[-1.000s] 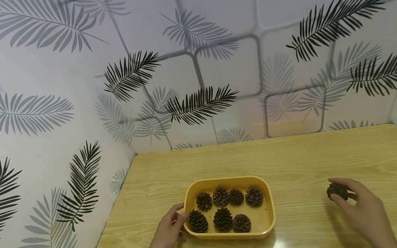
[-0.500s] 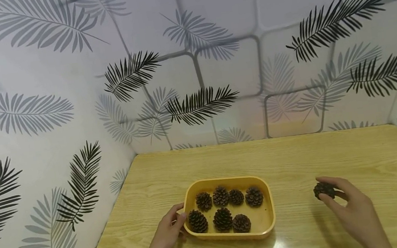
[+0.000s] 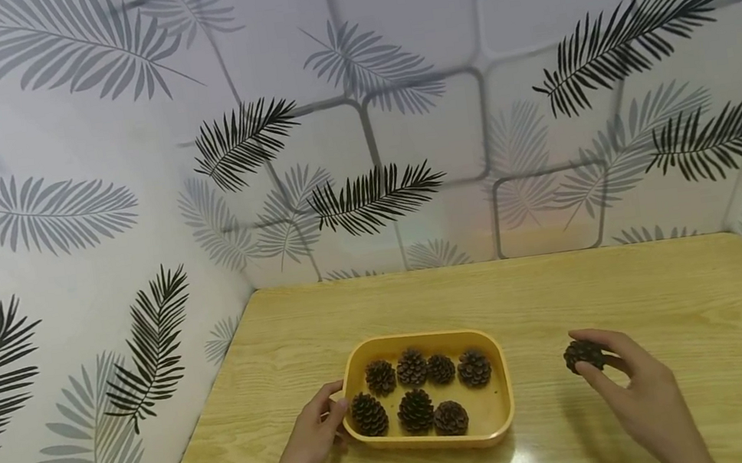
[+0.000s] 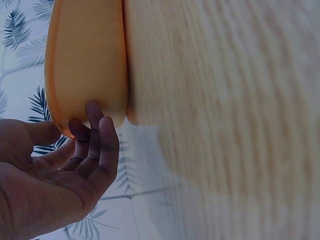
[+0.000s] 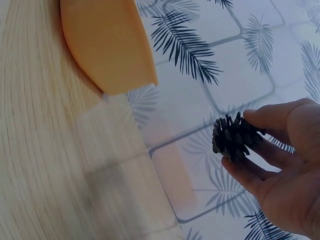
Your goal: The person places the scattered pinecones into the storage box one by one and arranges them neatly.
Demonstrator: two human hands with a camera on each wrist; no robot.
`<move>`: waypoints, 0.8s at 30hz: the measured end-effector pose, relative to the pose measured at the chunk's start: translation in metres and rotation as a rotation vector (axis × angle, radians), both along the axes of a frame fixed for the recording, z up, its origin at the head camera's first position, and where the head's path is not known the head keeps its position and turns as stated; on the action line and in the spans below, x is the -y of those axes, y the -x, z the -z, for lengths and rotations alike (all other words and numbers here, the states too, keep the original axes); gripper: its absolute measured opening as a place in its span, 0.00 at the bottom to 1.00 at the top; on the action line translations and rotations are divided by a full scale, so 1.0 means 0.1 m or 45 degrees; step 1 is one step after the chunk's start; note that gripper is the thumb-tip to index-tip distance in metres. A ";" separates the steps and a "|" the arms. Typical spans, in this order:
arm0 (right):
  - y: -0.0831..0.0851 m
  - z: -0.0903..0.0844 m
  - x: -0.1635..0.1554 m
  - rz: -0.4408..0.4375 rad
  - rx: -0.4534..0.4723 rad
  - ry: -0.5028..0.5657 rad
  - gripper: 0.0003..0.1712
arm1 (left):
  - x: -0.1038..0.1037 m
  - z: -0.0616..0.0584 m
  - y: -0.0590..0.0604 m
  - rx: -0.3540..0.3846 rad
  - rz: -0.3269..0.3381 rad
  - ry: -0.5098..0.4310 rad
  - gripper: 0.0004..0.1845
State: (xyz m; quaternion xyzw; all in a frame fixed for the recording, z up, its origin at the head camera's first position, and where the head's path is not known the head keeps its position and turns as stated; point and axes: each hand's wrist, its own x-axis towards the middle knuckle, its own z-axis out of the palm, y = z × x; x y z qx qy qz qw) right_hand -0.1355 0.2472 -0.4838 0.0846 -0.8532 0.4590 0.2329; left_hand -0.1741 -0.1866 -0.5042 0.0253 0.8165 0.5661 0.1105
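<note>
A yellow tray point(image 3: 505, 408) sits on the wooden table point(image 3: 559, 293) and holds several dark pine cones point(image 3: 416, 410). My left hand point(image 3: 315, 433) rests against the tray's left end, its fingertips point(image 4: 95, 117) touching the tray wall point(image 4: 85, 60) and the thumb at the rim. My right hand point(image 3: 629, 385) is right of the tray, above the table, and pinches one pine cone point(image 3: 582, 354) between thumb and fingers. In the right wrist view that pine cone point(image 5: 232, 137) sits at my fingertips, with the tray point(image 5: 107, 45) further off.
Walls with a palm-leaf pattern point(image 3: 373, 192) close in the table at the back and on both sides. Bare wood lies behind the tray and between the tray and my right hand.
My right hand has carried the pine cone leftward, toward the tray. The left hand and the tray have stayed where they were.
</note>
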 end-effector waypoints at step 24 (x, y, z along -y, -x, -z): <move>0.03 -0.07 0.48 -0.194 -0.050 0.081 0.26 | 0.00 0.01 -0.01 -0.006 -0.003 0.004 0.24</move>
